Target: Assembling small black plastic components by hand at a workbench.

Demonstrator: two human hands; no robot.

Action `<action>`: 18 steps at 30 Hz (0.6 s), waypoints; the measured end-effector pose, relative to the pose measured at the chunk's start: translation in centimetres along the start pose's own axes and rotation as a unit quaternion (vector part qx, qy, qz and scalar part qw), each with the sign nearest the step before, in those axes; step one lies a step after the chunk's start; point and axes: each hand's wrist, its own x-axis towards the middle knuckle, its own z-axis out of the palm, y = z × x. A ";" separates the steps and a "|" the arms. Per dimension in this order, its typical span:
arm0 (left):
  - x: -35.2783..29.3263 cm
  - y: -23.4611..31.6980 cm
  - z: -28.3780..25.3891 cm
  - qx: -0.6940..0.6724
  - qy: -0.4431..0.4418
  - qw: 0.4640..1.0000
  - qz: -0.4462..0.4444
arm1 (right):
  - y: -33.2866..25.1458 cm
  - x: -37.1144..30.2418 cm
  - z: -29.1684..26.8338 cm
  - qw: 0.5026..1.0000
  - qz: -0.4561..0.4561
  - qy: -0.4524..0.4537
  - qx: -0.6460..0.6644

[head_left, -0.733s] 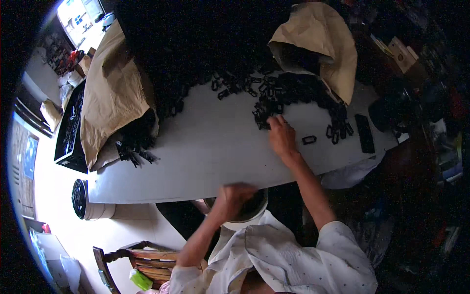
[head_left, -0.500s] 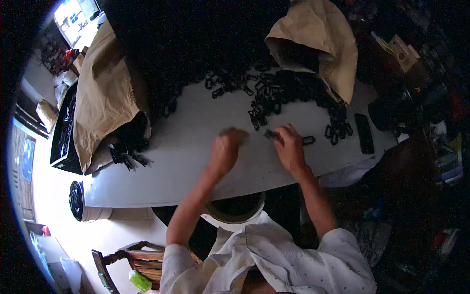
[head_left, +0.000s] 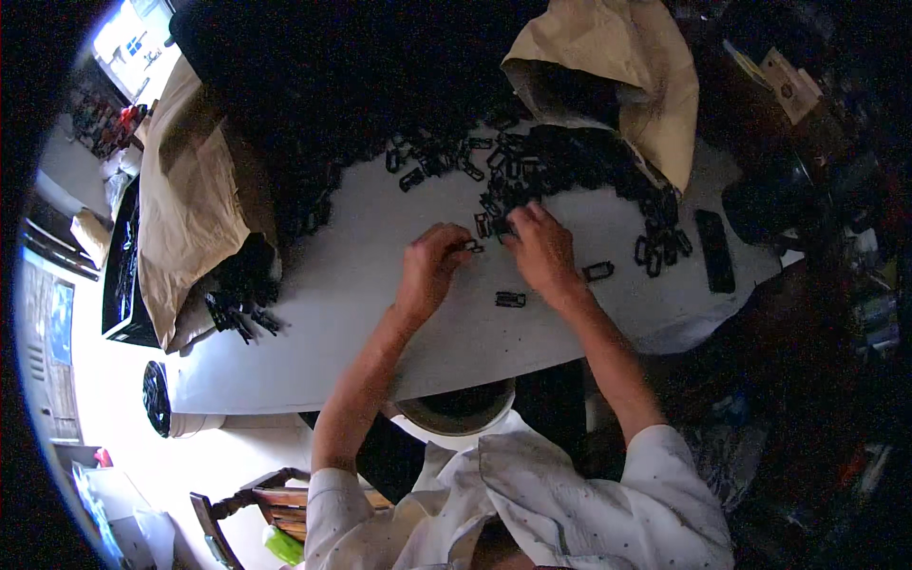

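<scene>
My left hand [head_left: 429, 274], fingers pinched, holds a small dark frame-shaped part [head_left: 474, 246] over the middle of the table. My right hand [head_left: 545, 255] reaches to the near tip of a heap of black oblong frame-shaped parts [head_left: 518, 166]. Its fingers are curled down among the parts, and what they grip is hidden. A black part [head_left: 510, 298] lies alone between my wrists. Another single part [head_left: 598, 272] rests just right of my right hand.
A brown paper sack [head_left: 655, 85] opens over the heap at the back right. Another paper sack [head_left: 185, 209] lies at the left, with black parts [head_left: 242, 309] at its mouth. A flat black slab [head_left: 714, 252] lies far right on the grey table [head_left: 380, 323].
My right hand has moved forward to the heap. One black part now lies on the table between my wrists. My left hand has turned slightly and now shows a part at its fingertips.
</scene>
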 end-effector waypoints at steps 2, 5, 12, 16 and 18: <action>-0.8 0.9 -0.7 -0.315 0.006 0.923 -0.222 | -0.5 0.6 0.4 0.996 0.034 -0.047 -0.066; -2.2 -0.2 -1.0 -0.231 -0.009 0.961 -0.152 | 0.4 0.6 1.0 0.998 0.004 -0.024 -0.063; -2.3 -0.9 -1.2 0.048 -0.009 0.998 -0.051 | 1.4 -0.4 -0.1 0.999 0.013 -0.024 0.024; -1.9 -1.1 -1.3 0.002 0.055 0.998 -0.042 | 2.1 -1.3 -0.2 0.998 -0.002 -0.014 0.062; -1.1 -0.2 -1.7 -0.002 0.052 0.997 -0.055 | 2.8 -1.6 -0.1 0.997 0.006 -0.012 0.082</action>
